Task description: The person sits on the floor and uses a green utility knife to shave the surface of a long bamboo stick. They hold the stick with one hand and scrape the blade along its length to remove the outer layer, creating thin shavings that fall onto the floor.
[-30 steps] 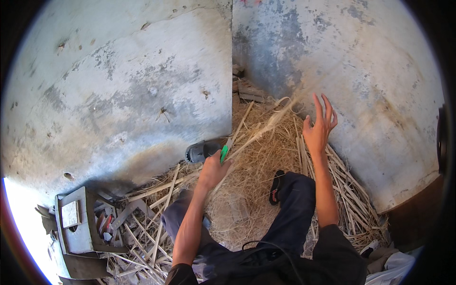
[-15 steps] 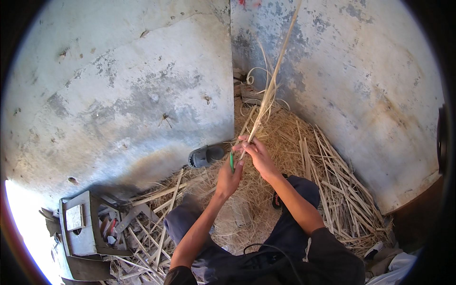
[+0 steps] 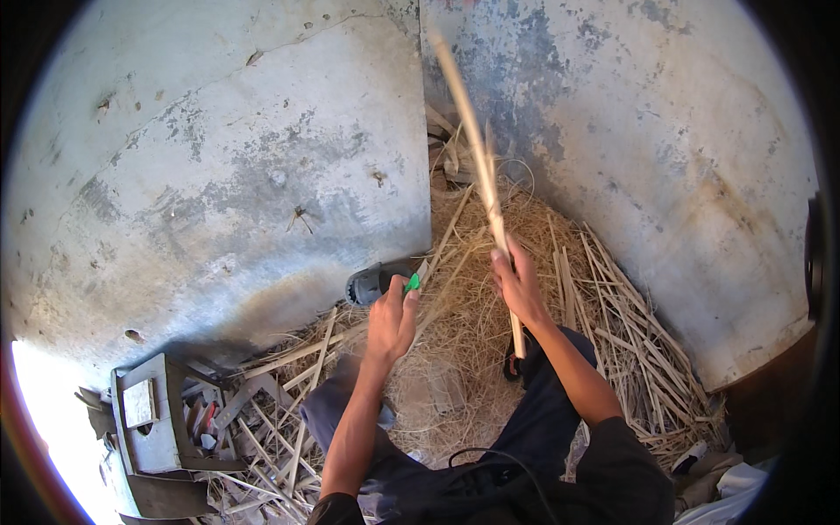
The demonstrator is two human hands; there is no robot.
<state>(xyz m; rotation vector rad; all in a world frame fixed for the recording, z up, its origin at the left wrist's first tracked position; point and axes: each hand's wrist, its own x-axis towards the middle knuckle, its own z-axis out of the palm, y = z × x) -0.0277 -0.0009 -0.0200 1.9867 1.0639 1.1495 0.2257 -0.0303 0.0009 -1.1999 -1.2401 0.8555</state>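
Note:
My left hand [image 3: 389,328] is closed around a small knife [image 3: 412,283] with a green handle, its short blade pointing up and away. To the right, my right hand [image 3: 520,284] grips a long pale bamboo strip [image 3: 480,162]. The strip slants up and left toward the wall corner, and its upper end is blurred. Its lower end pokes out beneath my right hand, above my right thigh. The knife and strip are apart. Under both hands lies a thick layer of fine shavings [image 3: 455,346].
Split bamboo sticks [image 3: 643,359] are heaped along the right wall. More sticks [image 3: 271,446] lie at lower left, beside a grey box-like wooden frame [image 3: 156,433] with scraps inside. A dark slipper [image 3: 363,287] rests against the left wall [image 3: 262,175]. The peeling right wall [image 3: 665,149] meets it ahead.
My hands have moved apart: the right one went right and the left one left with the knife. The strip has swung from leaning right to leaning left, its lower end now showing below my right hand.

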